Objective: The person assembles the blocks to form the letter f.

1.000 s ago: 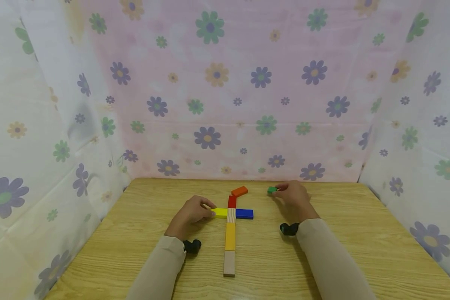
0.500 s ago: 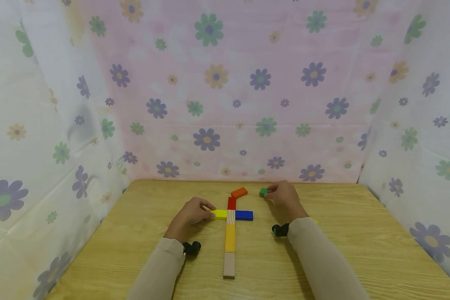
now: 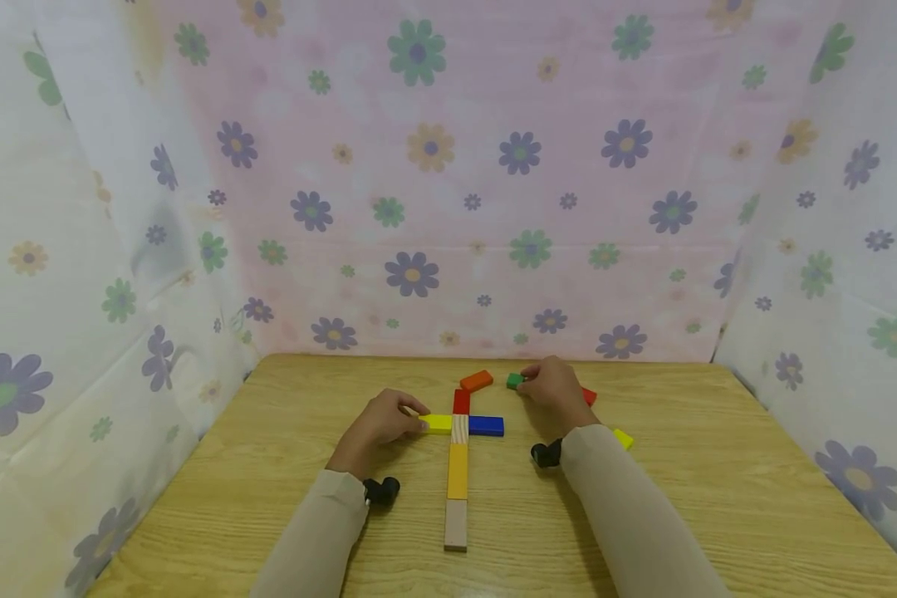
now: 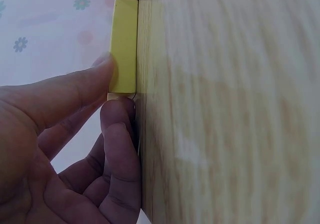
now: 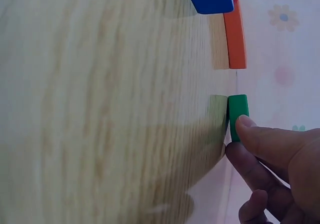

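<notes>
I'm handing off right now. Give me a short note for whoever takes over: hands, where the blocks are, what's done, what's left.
Left hand: fingertips pinch the outer end of the flat yellow wooden block, the cross's left arm.
Right hand: pinches the small green wooden block at the table's far side, right of the loose orange wooden block.
Done: a cross lies on the wooden table; red block on top, blue block right, striped natural block at centre, orange-yellow block and plain wood block as stem.
Left, likely: placing green and orange; two more blocks peek out beside the right arm.
</notes>
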Motion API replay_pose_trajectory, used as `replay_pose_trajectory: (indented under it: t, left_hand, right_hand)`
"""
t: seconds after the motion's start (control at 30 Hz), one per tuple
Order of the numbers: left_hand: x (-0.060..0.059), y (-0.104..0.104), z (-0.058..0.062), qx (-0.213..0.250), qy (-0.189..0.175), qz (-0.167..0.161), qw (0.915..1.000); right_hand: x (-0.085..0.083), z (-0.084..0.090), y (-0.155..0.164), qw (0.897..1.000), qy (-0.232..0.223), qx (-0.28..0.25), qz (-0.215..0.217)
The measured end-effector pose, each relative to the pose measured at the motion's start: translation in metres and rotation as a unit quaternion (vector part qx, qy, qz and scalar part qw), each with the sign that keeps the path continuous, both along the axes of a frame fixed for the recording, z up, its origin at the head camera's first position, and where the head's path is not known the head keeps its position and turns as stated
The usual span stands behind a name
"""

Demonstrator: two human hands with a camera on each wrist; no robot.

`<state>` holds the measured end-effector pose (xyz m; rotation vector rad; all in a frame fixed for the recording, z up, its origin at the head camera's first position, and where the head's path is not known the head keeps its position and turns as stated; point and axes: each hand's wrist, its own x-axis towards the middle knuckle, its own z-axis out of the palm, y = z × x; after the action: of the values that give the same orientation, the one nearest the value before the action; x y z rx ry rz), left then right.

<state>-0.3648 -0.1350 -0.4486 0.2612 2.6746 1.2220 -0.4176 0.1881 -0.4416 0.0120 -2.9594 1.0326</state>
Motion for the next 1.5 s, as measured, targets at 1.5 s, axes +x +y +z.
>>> replay_pose_trajectory:
  t: [1.5]
  left_hand:
    - [-0.001, 0.000, -0.004, 0.010, -0.006, 0.007, 0.9999]
  right_hand:
    - [-0.014, -0.001, -0.027, 1.000, -0.016, 0.003, -0.026]
